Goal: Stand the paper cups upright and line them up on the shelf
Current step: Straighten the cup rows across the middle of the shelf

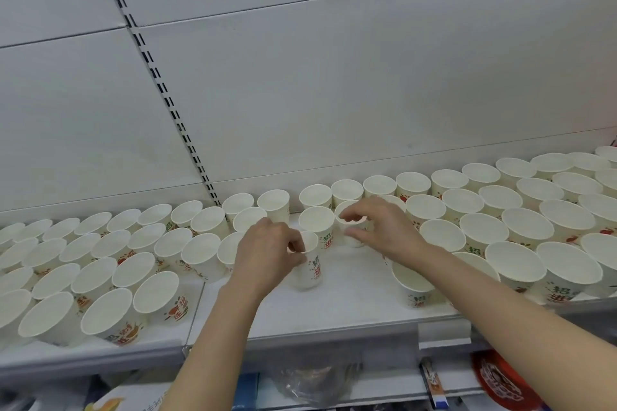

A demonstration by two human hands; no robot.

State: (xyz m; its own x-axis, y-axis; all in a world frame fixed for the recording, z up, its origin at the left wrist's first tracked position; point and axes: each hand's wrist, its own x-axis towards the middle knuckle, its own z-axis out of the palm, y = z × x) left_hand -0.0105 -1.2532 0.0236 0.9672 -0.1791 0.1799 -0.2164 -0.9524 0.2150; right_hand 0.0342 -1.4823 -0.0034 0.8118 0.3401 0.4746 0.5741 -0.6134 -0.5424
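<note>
Several white paper cups with red and green print stand upright in rows along a white shelf (334, 307). My left hand (263, 253) grips one upright cup (309, 272) near the shelf's middle, fingers curled round its rim and side. My right hand (384, 227) pinches the rim of another upright cup (350, 227) just behind and to the right. One more cup (414, 287) stands alone near the front edge, under my right forearm.
Rows of cups fill the shelf to the left (100, 264) and right (521, 227). A bare patch of shelf lies between the two held cups and the front edge. A slotted upright (160, 87) runs up the white back panel. Packaged goods (500, 384) sit on the shelf below.
</note>
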